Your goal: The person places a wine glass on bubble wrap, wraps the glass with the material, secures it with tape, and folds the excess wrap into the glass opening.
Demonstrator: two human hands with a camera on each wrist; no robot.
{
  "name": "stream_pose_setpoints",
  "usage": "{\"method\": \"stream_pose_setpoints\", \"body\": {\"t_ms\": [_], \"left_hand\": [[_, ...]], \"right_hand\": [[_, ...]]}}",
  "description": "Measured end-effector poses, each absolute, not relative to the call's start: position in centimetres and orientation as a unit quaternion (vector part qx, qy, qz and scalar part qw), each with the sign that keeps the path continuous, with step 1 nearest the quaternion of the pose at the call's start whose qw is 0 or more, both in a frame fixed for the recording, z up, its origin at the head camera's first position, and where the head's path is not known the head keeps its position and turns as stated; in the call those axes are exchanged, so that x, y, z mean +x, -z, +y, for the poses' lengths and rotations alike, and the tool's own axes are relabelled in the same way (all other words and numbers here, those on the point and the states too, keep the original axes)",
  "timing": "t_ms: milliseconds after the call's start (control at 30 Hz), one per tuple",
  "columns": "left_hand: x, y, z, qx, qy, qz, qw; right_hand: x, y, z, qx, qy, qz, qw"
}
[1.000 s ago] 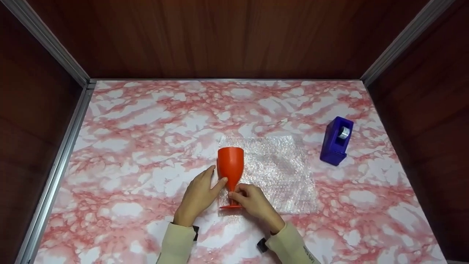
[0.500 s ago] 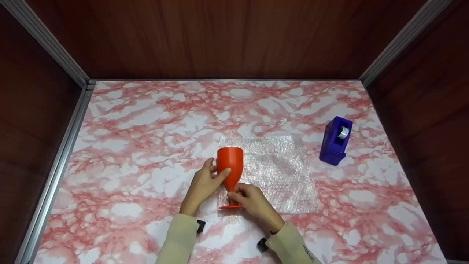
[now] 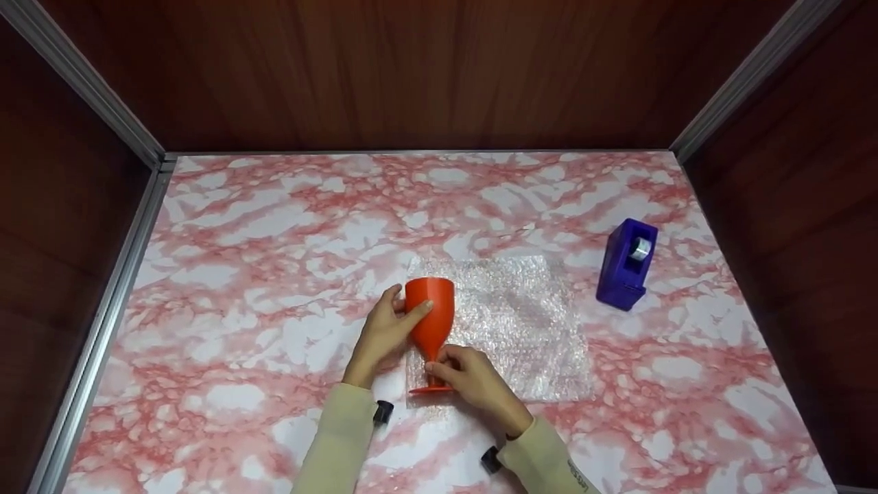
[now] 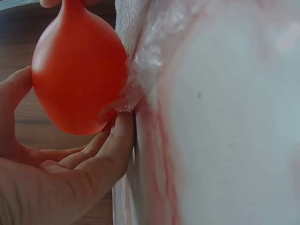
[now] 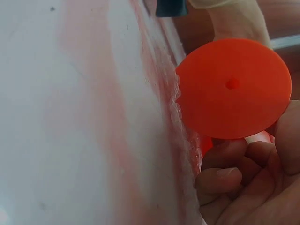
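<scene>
A red plastic goblet (image 3: 431,312) lies on its side along the left part of a clear bubble wrap sheet (image 3: 514,315), its mouth away from me and its foot toward me. My left hand (image 3: 384,333) holds the bowl, thumb on top and fingers at its left side. In the left wrist view those fingers (image 4: 119,145) touch the wrap's edge, which is raised against the bowl. My right hand (image 3: 473,377) pinches the stem just above the foot. The right wrist view shows the round foot (image 5: 234,89) from below, with curled fingers behind it.
A blue tape dispenser (image 3: 625,264) with a roll of clear tape stands to the right of the wrap. The table (image 3: 274,240) has a pink-and-white marbled top. Dark wooden panels (image 3: 411,75) with metal edging enclose its back and sides.
My left hand has moved forward along the goblet, its thumb going from low on the bowl to higher up. My right hand keeps its place on the stem. The goblet has barely moved.
</scene>
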State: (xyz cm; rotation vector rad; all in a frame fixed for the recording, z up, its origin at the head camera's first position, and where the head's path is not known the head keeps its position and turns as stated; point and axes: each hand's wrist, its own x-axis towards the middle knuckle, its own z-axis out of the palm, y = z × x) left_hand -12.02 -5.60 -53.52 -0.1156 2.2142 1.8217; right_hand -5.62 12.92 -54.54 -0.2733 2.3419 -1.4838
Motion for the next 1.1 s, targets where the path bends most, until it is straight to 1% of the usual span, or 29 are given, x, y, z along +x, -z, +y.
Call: {"method": "stream_pose_setpoints", "body": {"t_ms": [100,200,267,400,500,567,733,833,1000,1100], "left_hand": [[-12.1,53.4,-5.4,-0.042,-0.63,0.764,0.132],[-12.1,53.2,-5.0,-0.046,-0.632,0.763,0.129],[-12.1,53.2,-4.8,-0.046,-0.632,0.764,0.125],[-12.1,53.1,-4.6,-0.041,-0.616,0.778,0.114],[-12.0,53.0,-4.6,-0.035,-0.601,0.791,0.109],[-12.0,53.0,-4.6,-0.033,-0.595,0.796,0.106],[-12.0,52.7,-4.8,-0.028,-0.578,0.811,0.085],[-12.1,52.4,-4.8,-0.024,-0.553,0.83,0.07],[-12.0,52.0,-5.0,-0.028,-0.517,0.853,0.056],[-11.9,51.8,-5.0,-0.023,-0.494,0.868,0.037]], "right_hand": [[-5.6,54.5,13.1,-0.09,0.509,0.844,0.142],[-5.7,54.4,13.4,-0.085,0.479,0.87,0.081],[-5.8,54.3,13.5,-0.099,0.45,0.887,0.038],[-6.2,54.2,13.6,-0.172,0.377,0.909,-0.043],[-6.4,54.3,13.8,-0.22,0.344,0.909,-0.085],[-6.5,54.4,13.8,-0.234,0.342,0.906,-0.089],[-6.6,54.5,13.7,-0.233,0.376,0.896,-0.045],[-6.7,54.5,13.5,-0.225,0.396,0.89,-0.029],[-7.0,54.5,13.2,-0.223,0.397,0.89,-0.021],[-7.1,54.6,13.1,-0.23,0.393,0.89,-0.029]]}}
